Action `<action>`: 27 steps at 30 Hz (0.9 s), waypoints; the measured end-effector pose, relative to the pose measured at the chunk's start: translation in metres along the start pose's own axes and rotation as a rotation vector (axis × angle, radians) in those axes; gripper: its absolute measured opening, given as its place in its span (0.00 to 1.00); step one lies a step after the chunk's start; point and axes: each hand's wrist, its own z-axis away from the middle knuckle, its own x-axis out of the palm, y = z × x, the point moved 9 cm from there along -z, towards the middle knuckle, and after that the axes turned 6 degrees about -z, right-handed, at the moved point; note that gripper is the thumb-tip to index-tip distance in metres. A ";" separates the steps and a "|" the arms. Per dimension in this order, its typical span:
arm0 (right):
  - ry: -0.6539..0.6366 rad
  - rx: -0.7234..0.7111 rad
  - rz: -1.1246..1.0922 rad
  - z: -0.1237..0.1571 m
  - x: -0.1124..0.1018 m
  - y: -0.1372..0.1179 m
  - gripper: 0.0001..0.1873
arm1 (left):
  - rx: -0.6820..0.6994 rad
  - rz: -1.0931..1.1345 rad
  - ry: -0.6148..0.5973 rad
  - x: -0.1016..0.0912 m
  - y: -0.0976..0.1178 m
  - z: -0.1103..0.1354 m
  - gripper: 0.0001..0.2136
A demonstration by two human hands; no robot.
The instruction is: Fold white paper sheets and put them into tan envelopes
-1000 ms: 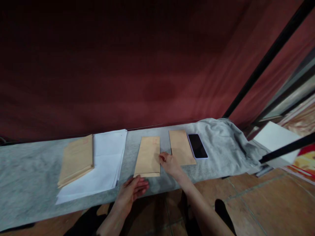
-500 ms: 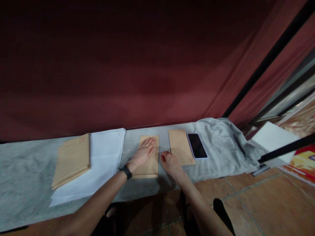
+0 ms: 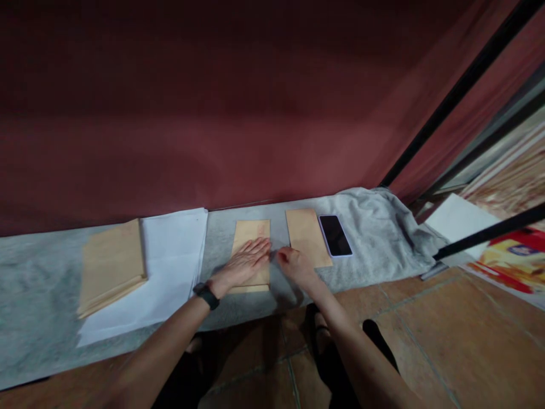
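So we had the brown envelope (image 3: 252, 228) lying flat near the middle of the bench, on the grey cloth (image 3: 38, 284), with its long axis running near to far. Its red print was up toward the far right corner, and the near end, crossed by a folded strip, faced us. Our left hand (image 3: 247, 262) was spread palm-down across it, fingers straight and pointing far and to the right, covering a good chunk of the middle. There was a dark watch (image 3: 206, 296) on that wrist. Our right hand (image 3: 294, 263) sat just to the right of it, fingers curled in. It hid the near left part of a second envelope (image 3: 307, 233), and we couldn't tell if it was touching that one. The second envelope ran near to far too, but with its near end angled off to the right, and the phone (image 3: 335, 235) lay just beside it on the right, dark screen up, at much the same slant. Over on the left, we had a stack of envelopes (image 3: 113, 262) sitting askew, partly on top of some white sheets (image 3: 174, 255). As for contents, we honestly couldn't tell what any of the envelopes held, since all we saw was the outside paper.
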 end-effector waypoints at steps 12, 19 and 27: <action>-0.034 -0.040 -0.320 0.017 -0.024 0.019 0.13 | 0.053 -0.138 -0.105 0.012 0.037 0.062 0.27; -0.025 0.036 -0.582 0.028 -0.026 0.041 0.12 | 0.132 -0.141 0.005 0.018 0.038 0.064 0.24; -0.552 0.116 -0.741 0.072 -0.008 0.017 0.17 | 0.149 -0.116 0.048 0.017 0.037 0.065 0.24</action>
